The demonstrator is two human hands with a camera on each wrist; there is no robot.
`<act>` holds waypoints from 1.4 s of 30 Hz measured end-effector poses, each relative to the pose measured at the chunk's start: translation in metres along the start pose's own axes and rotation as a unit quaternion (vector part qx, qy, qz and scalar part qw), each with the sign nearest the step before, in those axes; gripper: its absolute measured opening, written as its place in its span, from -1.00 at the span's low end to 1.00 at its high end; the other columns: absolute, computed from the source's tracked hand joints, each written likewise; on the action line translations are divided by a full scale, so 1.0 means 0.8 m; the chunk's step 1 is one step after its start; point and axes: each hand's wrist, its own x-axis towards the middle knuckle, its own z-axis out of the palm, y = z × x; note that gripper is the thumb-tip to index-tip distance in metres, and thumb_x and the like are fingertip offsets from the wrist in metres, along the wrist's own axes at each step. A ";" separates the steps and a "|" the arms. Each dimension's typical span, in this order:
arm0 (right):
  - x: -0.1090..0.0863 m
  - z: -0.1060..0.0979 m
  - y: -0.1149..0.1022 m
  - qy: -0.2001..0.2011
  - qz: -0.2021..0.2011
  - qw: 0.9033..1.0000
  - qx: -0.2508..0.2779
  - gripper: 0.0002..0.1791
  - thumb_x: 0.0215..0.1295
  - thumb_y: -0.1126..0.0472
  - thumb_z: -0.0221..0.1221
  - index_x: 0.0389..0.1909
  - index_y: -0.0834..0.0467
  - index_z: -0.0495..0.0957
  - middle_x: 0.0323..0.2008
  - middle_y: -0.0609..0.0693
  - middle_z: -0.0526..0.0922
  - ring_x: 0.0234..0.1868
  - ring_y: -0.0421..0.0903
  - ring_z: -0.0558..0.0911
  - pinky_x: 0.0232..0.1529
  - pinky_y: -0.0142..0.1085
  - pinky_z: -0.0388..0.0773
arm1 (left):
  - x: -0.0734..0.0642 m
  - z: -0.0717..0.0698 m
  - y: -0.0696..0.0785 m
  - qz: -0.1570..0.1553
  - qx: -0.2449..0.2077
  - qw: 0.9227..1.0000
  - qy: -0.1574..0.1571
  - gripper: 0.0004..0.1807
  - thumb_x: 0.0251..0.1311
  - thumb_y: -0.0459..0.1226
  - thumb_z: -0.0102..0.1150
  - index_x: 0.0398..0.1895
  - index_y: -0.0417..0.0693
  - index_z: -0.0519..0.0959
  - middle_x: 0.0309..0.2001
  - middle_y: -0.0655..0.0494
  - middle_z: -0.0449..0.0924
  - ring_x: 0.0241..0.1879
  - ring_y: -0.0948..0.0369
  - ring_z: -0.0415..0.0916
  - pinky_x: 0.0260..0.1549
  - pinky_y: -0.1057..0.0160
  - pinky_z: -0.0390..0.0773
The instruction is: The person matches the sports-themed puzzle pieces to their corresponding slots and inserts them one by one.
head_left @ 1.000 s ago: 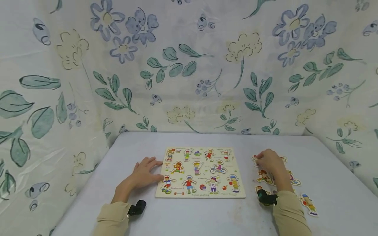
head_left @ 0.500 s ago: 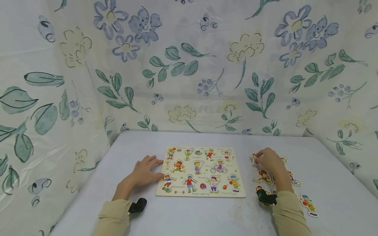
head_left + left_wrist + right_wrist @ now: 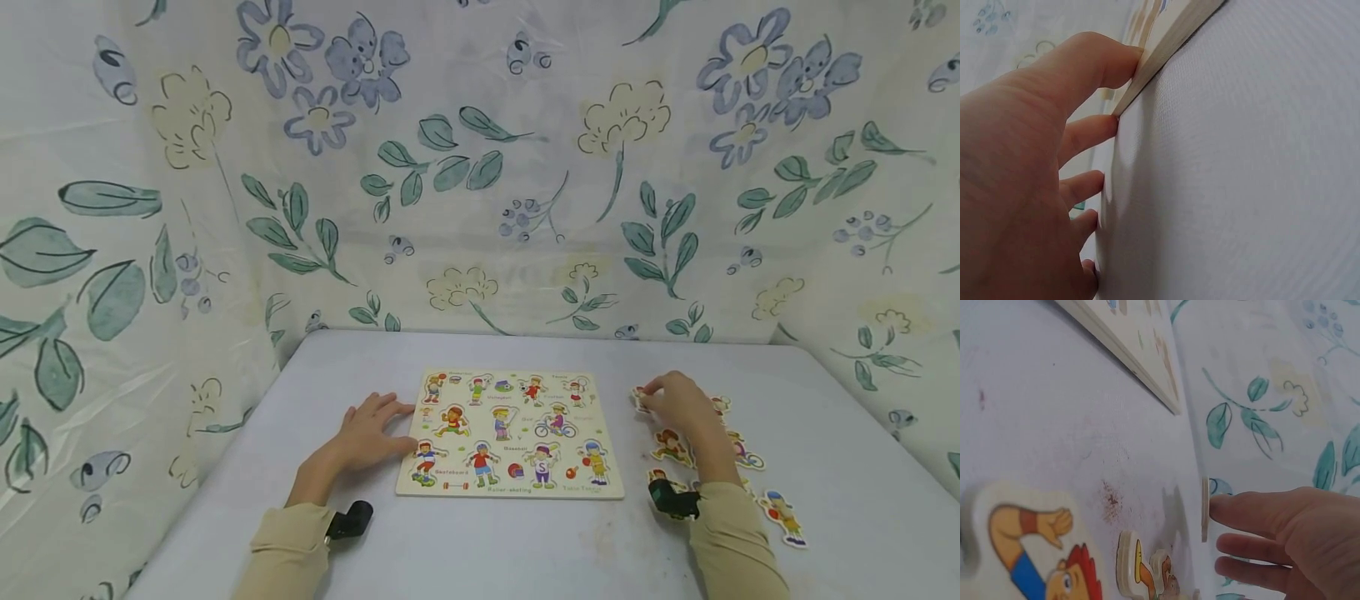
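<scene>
A cream wooden puzzle board (image 3: 487,458) with printed children playing sports lies mid-table. My left hand (image 3: 369,435) rests at its left edge with fingers spread, thumb tip and index finger touching the side. In the left wrist view the thumb (image 3: 1094,62) meets the board's edge (image 3: 1154,65). To the right, my right hand (image 3: 682,408) pinches a small flat puzzle piece (image 3: 638,398) at its right side. The right wrist view shows that piece (image 3: 1205,509) edge-on at the thumb tip. Fingers partly hide its picture.
Several loose cutout pieces lie under and around the right forearm, including a runner (image 3: 671,448), a cyclist (image 3: 745,452) and a blue-capped figure (image 3: 783,518). A floral cloth (image 3: 480,208) hangs behind the white table (image 3: 525,550).
My right hand has shifted slightly left and away from me, and the piece at its fingertips has moved left with it. The left hand stays at the board.
</scene>
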 end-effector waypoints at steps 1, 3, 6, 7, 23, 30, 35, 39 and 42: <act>0.000 0.000 -0.001 0.002 -0.006 1.000 0.001 -0.66 0.37 0.14 0.17 0.00 0.31 0.60 0.15 0.39 0.47 -0.04 0.21 0.49 -0.03 0.05 0.57 | 0.000 0.000 0.000 0.001 0.000 1.000 0.001 -0.33 0.13 -0.03 0.28 0.31 -0.10 0.44 0.48 -0.31 0.09 0.50 -0.30 -0.22 0.40 -0.37 -0.30; 0.000 0.001 -0.004 0.008 -0.018 1.000 -0.001 -0.67 0.37 0.15 0.17 -0.03 0.32 0.61 0.13 0.38 0.49 -0.06 0.18 0.50 -0.08 0.00 0.57 | -0.001 -0.001 -0.001 0.003 -0.002 1.000 0.002 -0.33 0.13 -0.03 0.28 0.30 -0.10 0.45 0.47 -0.31 0.10 0.50 -0.30 -0.21 0.40 -0.37 -0.30; 0.000 0.003 -0.009 0.018 -0.035 0.999 -0.011 -0.70 0.37 0.15 0.16 -0.06 0.31 0.64 0.10 0.36 0.51 -0.08 0.17 0.51 -0.12 -0.02 0.58 | -0.002 -0.001 -0.001 0.004 -0.002 1.000 0.005 -0.33 0.13 -0.03 0.28 0.30 -0.10 0.45 0.47 -0.31 0.10 0.50 -0.31 -0.21 0.40 -0.37 -0.30; 0.000 0.003 -0.012 0.020 -0.037 0.999 -0.012 -0.70 0.37 0.15 0.16 -0.07 0.30 0.64 0.10 0.36 0.50 -0.07 0.17 0.51 -0.11 -0.02 0.58 | -0.003 -0.002 -0.001 0.004 -0.002 1.000 0.005 -0.33 0.13 -0.03 0.28 0.30 -0.11 0.45 0.47 -0.31 0.10 0.50 -0.31 -0.21 0.40 -0.37 -0.30; 0.001 0.013 -0.034 0.016 -0.036 0.999 -0.022 -0.72 0.38 0.15 0.18 -0.06 0.25 0.65 0.05 0.28 0.59 -0.09 0.12 0.51 -0.03 0.02 0.54 | -0.005 -0.002 -0.001 -0.002 -0.011 1.000 0.005 -0.32 0.13 -0.02 0.29 0.30 -0.10 0.45 0.48 -0.31 0.08 0.50 -0.30 -0.22 0.41 -0.35 -0.32; 0.000 0.019 -0.038 0.009 -0.035 0.999 -0.035 -0.72 0.37 0.15 0.19 -0.03 0.24 0.64 -0.03 0.21 0.64 -0.19 0.05 0.53 -0.15 -0.07 0.57 | -0.006 0.003 -0.001 -0.012 -0.009 1.000 0.004 -0.33 0.14 -0.02 0.29 0.31 -0.08 0.45 0.48 -0.29 0.09 0.51 -0.29 -0.23 0.42 -0.34 -0.32; 0.001 0.023 -0.044 0.014 -0.049 0.997 -0.056 -0.71 0.36 0.16 0.21 -0.05 0.26 0.65 -0.08 0.20 0.67 -0.26 0.01 0.53 -0.25 -0.14 0.56 | -0.006 0.003 0.000 -0.013 -0.008 1.000 0.006 -0.33 0.13 -0.02 0.29 0.31 -0.08 0.45 0.48 -0.28 0.10 0.51 -0.28 -0.22 0.42 -0.34 -0.31; 0.002 0.025 -0.053 0.028 -0.081 0.993 -0.083 -0.73 0.35 0.16 0.21 -0.09 0.26 0.67 -0.09 0.20 0.69 -0.25 0.01 0.55 -0.19 -0.07 0.58 | -0.005 0.002 0.001 -0.011 -0.007 1.000 0.004 -0.32 0.14 -0.02 0.29 0.32 -0.07 0.44 0.49 -0.28 0.09 0.51 -0.28 -0.23 0.42 -0.33 -0.31; 0.001 0.027 -0.059 0.043 -0.100 0.990 -0.092 -0.74 0.35 0.15 0.22 -0.12 0.25 0.68 -0.08 0.20 0.69 -0.23 0.02 0.57 -0.15 -0.03 0.58 | -0.004 -0.001 0.002 -0.009 -0.002 1.000 0.002 -0.32 0.15 -0.01 0.27 0.33 -0.07 0.44 0.49 -0.27 0.09 0.52 -0.28 -0.23 0.42 -0.34 -0.31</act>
